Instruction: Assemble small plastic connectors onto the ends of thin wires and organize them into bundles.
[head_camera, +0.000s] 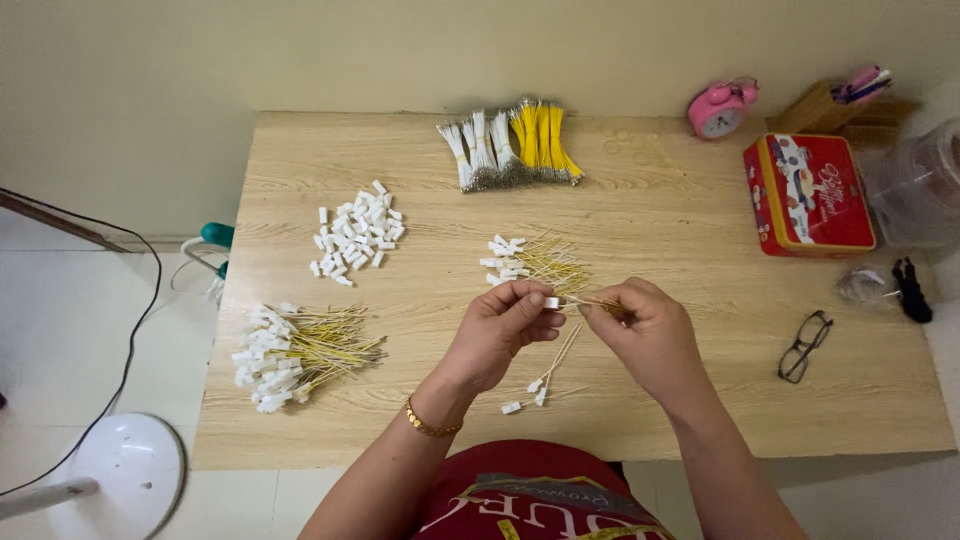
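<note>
Head view, looking down on a pale wooden counter (640, 200).

Left hand (500, 330): fingers closed in a pinch on a small white cap (551, 302), held just above the counter near its middle. Right hand (645, 330): grip closed on a thin yellow-tipped wire (598, 300), its end pointing at the cap. Cap and wire tip are touching or very nearly so; too small to tell whether the wire is seated.

Around the hands:
- Small working pile of caps and wires (530, 262) just behind the fingers.
- A few finished pieces (545, 380) lying below the hands, near the front edge.
- Large heap of capped wires (295, 355) at the left front.
- Loose white caps (358, 232) behind that heap.
- Bundled white and yellow wires (510, 145) at the back.
- Red tin (808, 195), pink alarm clock (720, 108) and glasses (803, 345) at the right, well apart from the work.

Judgement on doing it well: keep the cap steady between thumb and forefinger with its opening facing the wire, hold the wire close to its tip so it does not bend, and line the two up straight before pushing. Working low over the counter means a dropped cap stays near.
</note>
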